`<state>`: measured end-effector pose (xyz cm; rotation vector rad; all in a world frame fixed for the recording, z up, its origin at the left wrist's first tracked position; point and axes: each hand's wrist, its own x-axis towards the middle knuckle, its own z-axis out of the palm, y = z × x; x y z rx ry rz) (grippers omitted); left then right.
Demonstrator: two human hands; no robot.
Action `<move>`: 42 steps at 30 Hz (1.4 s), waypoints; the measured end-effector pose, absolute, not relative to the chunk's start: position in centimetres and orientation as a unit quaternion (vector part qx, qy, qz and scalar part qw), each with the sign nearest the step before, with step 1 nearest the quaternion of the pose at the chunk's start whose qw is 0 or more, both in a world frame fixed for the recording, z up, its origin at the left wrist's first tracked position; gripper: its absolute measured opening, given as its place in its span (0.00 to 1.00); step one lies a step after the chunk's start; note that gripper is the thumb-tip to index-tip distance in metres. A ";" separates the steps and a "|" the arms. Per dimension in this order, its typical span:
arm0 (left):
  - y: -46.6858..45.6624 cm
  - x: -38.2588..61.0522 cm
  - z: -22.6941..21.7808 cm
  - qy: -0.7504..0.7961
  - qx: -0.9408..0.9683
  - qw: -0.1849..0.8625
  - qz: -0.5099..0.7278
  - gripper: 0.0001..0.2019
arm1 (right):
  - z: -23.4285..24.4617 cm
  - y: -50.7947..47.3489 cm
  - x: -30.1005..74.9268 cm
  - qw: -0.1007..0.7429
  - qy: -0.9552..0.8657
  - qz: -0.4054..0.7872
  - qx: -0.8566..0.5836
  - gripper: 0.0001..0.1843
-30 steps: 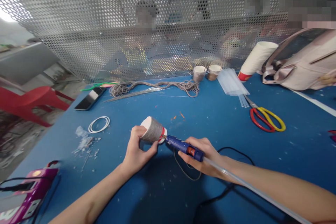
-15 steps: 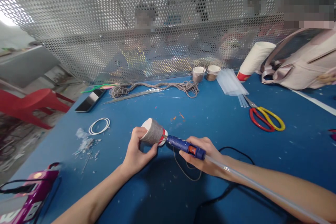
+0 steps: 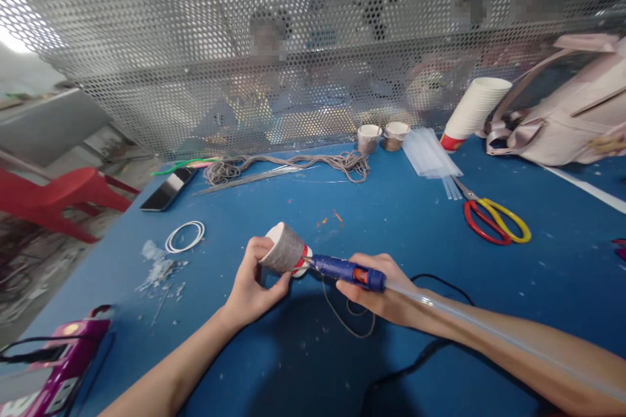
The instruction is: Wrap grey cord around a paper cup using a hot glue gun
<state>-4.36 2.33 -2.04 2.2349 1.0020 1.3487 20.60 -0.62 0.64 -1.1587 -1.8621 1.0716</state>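
Observation:
Tilted on its side, a paper cup (image 3: 285,249) wrapped in grey cord is gripped by my left hand (image 3: 254,279), with fingers inside the rim and the thumb near the base. A red and white band near the cup's base is bare of cord. My right hand (image 3: 381,287) is closed around a blue hot glue gun (image 3: 342,268). The gun's nozzle touches or nearly touches the red band; I cannot tell which. A long clear glue stick (image 3: 440,306) runs out of its back. A loose end of cord (image 3: 337,316) hangs from the cup onto the table.
Scissors (image 3: 496,220), clear glue sticks (image 3: 430,153), stacked paper cups (image 3: 476,107) and a pale bag (image 3: 562,124) lie right. Two wrapped cups (image 3: 369,139) and grey cord (image 3: 293,159) stand along the mesh. A phone (image 3: 169,190), white ring (image 3: 184,236) and purple power strip (image 3: 73,358) are left.
The glue gun has swung slightly, its back end shifting a little to the right. The cup has tipped slightly in my left hand.

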 end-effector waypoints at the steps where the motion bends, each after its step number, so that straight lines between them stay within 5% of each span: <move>1: 2.4 -4.4 -2.0 0.352 0.787 0.173 0.477 0.12 | 0.7 -0.6 20.6 0.341 -0.706 0.418 -0.459 0.12; 17: 2.4 -4.7 -1.9 0.348 0.772 0.229 0.480 0.10 | 2.3 -0.4 21.1 0.271 -0.672 0.491 -0.483 0.15; 42: 2.4 -4.9 -1.6 0.334 0.750 0.308 0.481 0.09 | 2.3 0.3 21.4 0.306 -0.627 0.574 -0.428 0.16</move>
